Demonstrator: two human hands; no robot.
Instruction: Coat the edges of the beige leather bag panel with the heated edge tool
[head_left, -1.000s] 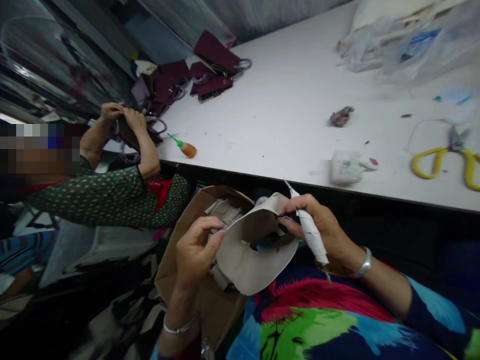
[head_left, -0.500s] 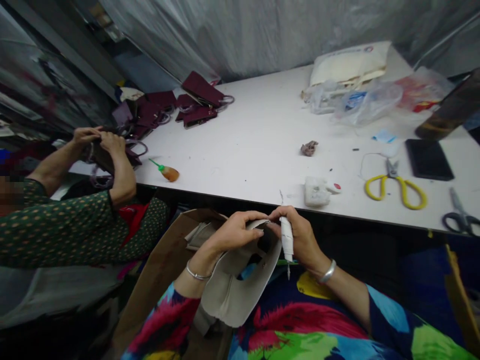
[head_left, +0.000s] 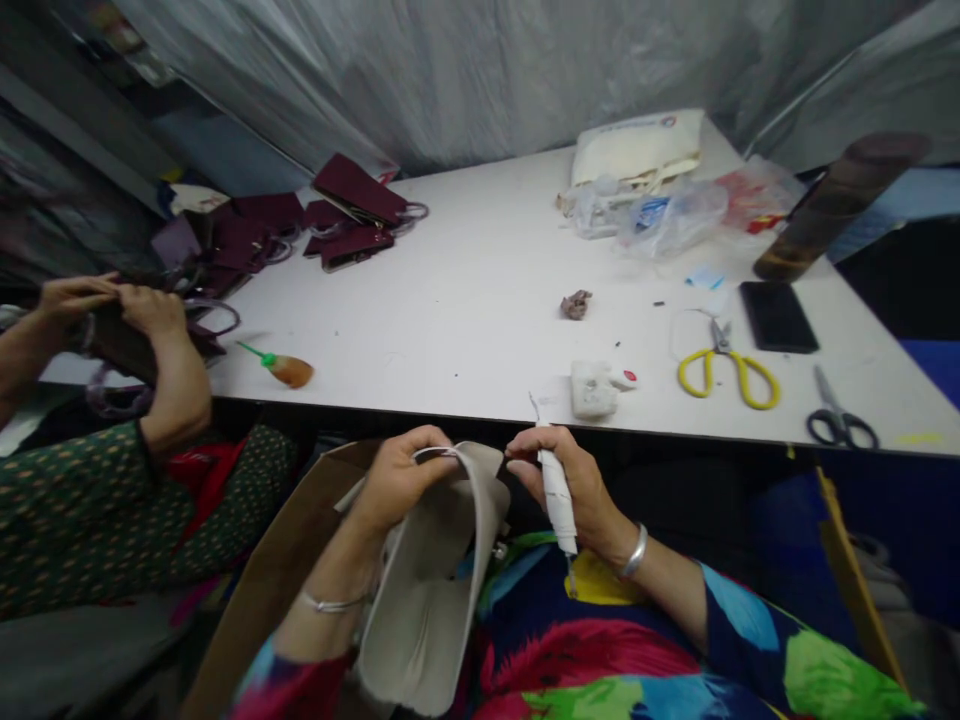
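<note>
A beige leather bag piece [head_left: 427,600] hangs over my lap below the table edge. My left hand [head_left: 397,475] is closed on its upper edge, fingers wrapped over the rim. My right hand [head_left: 574,490] is closed round a white taped tool [head_left: 556,495] with a thin metal tip pointing up, and its fingers also pinch the piece's right edge. Both wrists wear silver bangles.
A brown cardboard box [head_left: 262,590] stands by my left knee. On the white table [head_left: 465,300] lie yellow scissors [head_left: 724,365], black scissors [head_left: 840,420], a phone [head_left: 776,315], a white block [head_left: 592,388], an orange glue bottle [head_left: 285,368], plastic bags and maroon bags [head_left: 352,200]. Another person's hands [head_left: 112,310] work at left.
The view has swung right and up, showing more of the table. My hands have turned the beige piece so it hangs edge-on; the grip on piece and tool is kept.
</note>
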